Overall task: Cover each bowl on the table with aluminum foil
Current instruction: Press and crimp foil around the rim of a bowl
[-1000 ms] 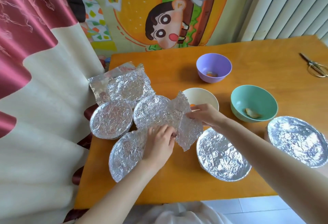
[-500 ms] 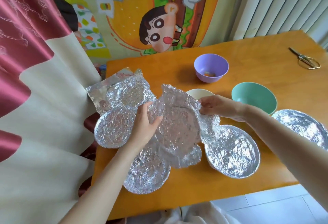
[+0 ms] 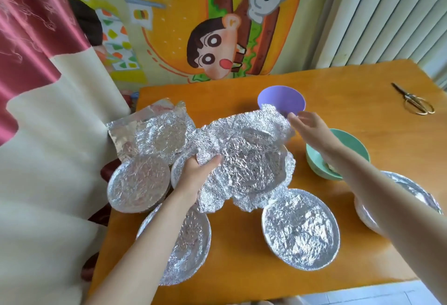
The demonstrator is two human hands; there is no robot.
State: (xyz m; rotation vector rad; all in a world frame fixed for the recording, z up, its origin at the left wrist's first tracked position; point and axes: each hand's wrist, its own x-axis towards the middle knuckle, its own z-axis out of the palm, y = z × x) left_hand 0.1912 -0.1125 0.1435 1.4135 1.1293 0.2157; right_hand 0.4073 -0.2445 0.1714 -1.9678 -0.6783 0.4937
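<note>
Right now my left hand pinches the near-left edge of the foil sheet, which hangs over mid-table. My right hand touches its far-right corner, though I cannot tell its grip. The purple bowl lies just beyond that corner, nearest my right hand.

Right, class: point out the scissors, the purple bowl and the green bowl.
scissors point(image 3: 407, 96), head view, near the pivot.
purple bowl point(image 3: 281, 98), head view, inner wall.
green bowl point(image 3: 353, 142), head view, inner wall above the forearm.
</note>
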